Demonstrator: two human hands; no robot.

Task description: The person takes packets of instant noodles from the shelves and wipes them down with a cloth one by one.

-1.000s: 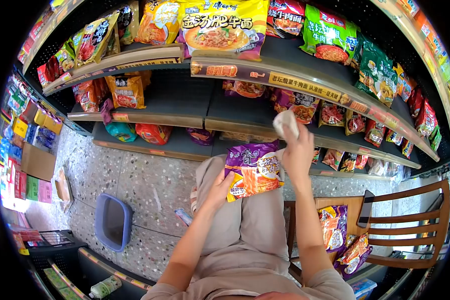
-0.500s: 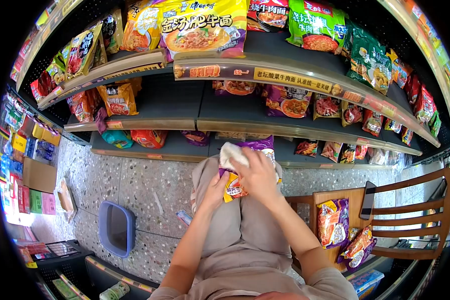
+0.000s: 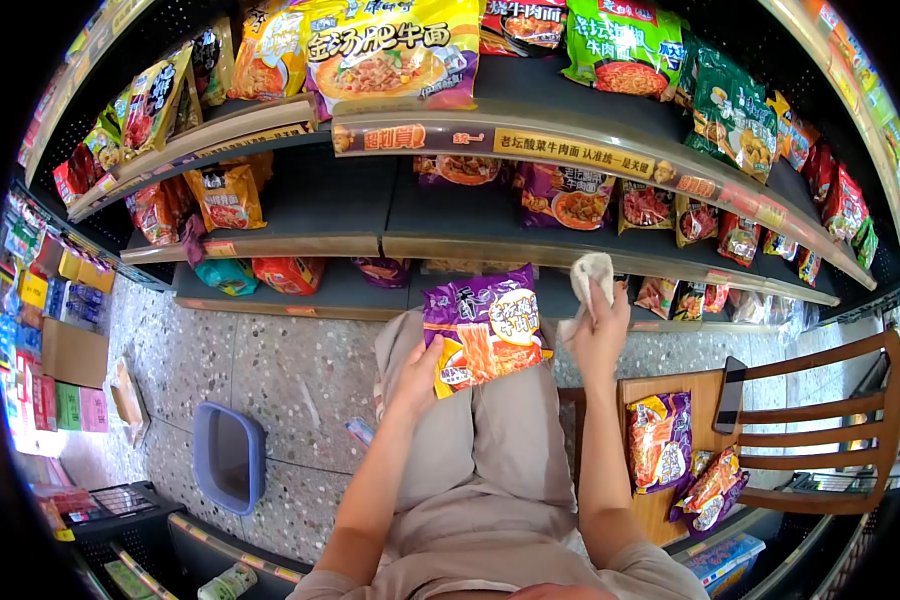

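A purple and yellow noodle packet [image 3: 485, 325] is held above the lap, its printed front facing up. My left hand [image 3: 417, 375] grips its lower left edge, with the thumb on the front. To the right of the packet and apart from it, my right hand [image 3: 600, 325] is closed on a white cloth [image 3: 592, 280], which sticks out above and beside the fingers. Two similar packets, one flat [image 3: 660, 442] and one tilted [image 3: 710, 490], lie on the wooden chair seat [image 3: 660, 515] at the right.
Shelves with noodle packets [image 3: 390, 60] curve across the front, their edges [image 3: 570, 255] just beyond my hands. A phone [image 3: 730, 395] lies by the chair's slatted back [image 3: 820, 425]. On the floor at the left stand a blue bin [image 3: 228, 458] and an open carton [image 3: 128, 400].
Half a second ago the cloth covered part of the packet's front. Now my right hand has moved off to the right with it, and the front is uncovered. The view has shifted slightly.
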